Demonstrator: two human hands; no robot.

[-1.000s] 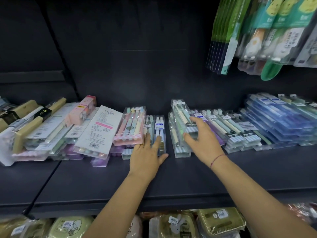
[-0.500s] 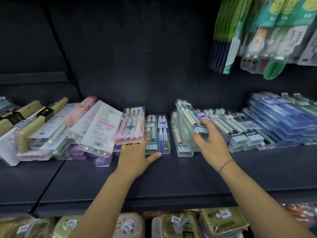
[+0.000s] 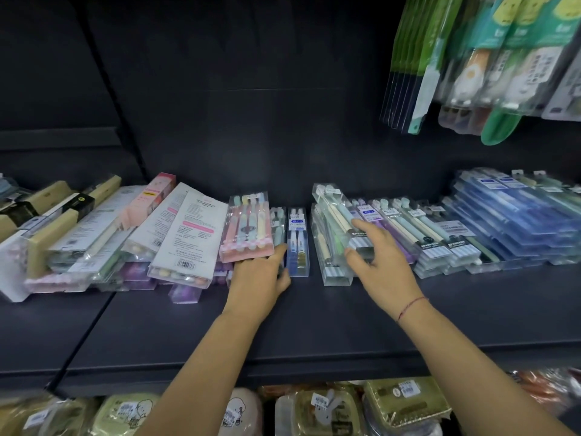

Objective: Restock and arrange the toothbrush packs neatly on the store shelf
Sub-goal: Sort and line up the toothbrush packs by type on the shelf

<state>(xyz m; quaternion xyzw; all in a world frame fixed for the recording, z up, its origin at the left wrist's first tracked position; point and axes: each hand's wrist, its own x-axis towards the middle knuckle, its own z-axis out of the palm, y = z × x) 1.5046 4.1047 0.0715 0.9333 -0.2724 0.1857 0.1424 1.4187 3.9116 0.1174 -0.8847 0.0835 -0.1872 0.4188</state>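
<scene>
Left hand (image 3: 257, 280) now sits further left than a second ago, its fingers slid under the lower edge of the pastel four-brush pack (image 3: 246, 228), fingertips hidden, so grip cannot be told; right hand (image 3: 380, 262) still clasps the striped lower end of the tilted clear pack (image 3: 333, 212) atop its stack. Label print is too blurred to read; a barcode shows on the white-backed pack (image 3: 191, 234). Bare gap between blue pack (image 3: 297, 243) and clear stack; dark shelf (image 3: 314, 319) front strip lies open.

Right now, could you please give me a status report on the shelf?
Left grip presses pink four-brush plastic pack. Right grip pinches tilted clear plastic toothbrush pack. Leaning white-backed packs crowd the left.
</scene>
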